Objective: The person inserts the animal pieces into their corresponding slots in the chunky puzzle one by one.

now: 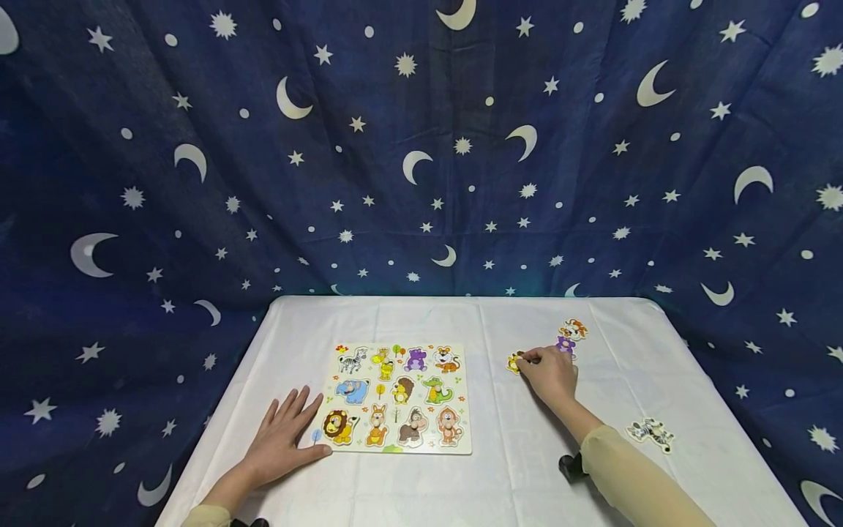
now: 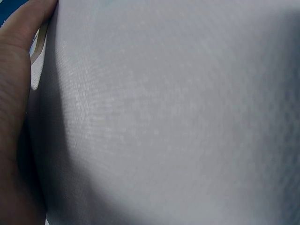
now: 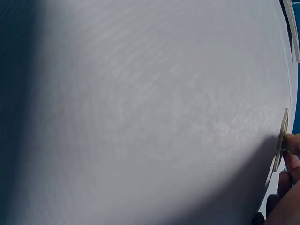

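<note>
An animal puzzle board (image 1: 395, 448) lies flat on the table, with pictures of several animals in rows. My left hand (image 1: 279, 439) rests beside its left edge, fingers spread, the thumb by the near-left corner. To the right of the board, my right hand (image 1: 549, 375) pinches a small yellow puzzle piece (image 1: 514, 362) between thumb and fingers. In the right wrist view the piece (image 3: 280, 140) shows edge-on at the fingertips. Just beyond this hand lie a purple puzzle piece (image 1: 565, 345), partly hidden, and an orange and white puzzle piece (image 1: 573, 329).
A black and white zebra piece (image 1: 650, 433) lies to the right of my right forearm. White cloth covers the table (image 1: 421, 490). Behind it hangs a dark blue curtain (image 1: 421, 146) with moons and stars. A black wrist device (image 1: 571, 467) sits under the right sleeve.
</note>
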Tool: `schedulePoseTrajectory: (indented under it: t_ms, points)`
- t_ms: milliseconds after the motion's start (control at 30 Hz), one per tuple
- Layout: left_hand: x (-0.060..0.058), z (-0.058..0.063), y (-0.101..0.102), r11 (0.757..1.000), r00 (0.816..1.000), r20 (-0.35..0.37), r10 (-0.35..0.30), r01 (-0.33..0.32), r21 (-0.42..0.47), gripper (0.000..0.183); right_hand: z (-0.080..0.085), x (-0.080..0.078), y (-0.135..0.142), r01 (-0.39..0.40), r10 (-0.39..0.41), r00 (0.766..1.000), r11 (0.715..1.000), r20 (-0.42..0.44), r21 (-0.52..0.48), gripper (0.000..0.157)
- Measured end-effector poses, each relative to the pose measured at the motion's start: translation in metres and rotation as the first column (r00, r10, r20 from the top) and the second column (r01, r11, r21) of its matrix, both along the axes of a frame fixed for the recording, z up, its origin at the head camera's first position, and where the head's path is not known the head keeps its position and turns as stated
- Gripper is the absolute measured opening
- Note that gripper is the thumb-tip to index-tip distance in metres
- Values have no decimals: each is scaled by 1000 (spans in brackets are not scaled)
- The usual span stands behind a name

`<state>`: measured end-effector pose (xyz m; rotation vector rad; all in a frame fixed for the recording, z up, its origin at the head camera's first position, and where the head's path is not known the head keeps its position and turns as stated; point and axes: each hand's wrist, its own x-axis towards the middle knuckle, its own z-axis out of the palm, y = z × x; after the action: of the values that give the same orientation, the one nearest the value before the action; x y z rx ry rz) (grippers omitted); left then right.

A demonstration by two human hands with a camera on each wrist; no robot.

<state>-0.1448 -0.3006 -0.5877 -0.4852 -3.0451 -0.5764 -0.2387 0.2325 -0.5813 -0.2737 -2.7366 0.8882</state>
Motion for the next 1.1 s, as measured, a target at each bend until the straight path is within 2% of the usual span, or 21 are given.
schedulePoseTrajectory:
  t_ms: [167,367,667,900,1100]
  points:
    - [0,-1,0,1000,1000,-3,1,-1,2,103,5,-1,-5,-10,10,999,1000,-47,-7,20]
    - [-1,0,0,1000,1000,6,5,-5,-1,103,14,-1,-21,-81,79,994,996,-82,-24,18]
    - [0,1,0,1000,1000,18,5,-5,-10,103,25,3,-61,-191,186,977,981,-105,-41,13]
    - [0,2,1,1000,1000,25,2,-2,-10,103,34,7,-94,-249,242,965,967,-102,-57,7]
    - [-1,3,1,1000,1000,19,0,1,-11,103,39,11,-118,-314,308,945,948,-107,-53,7]
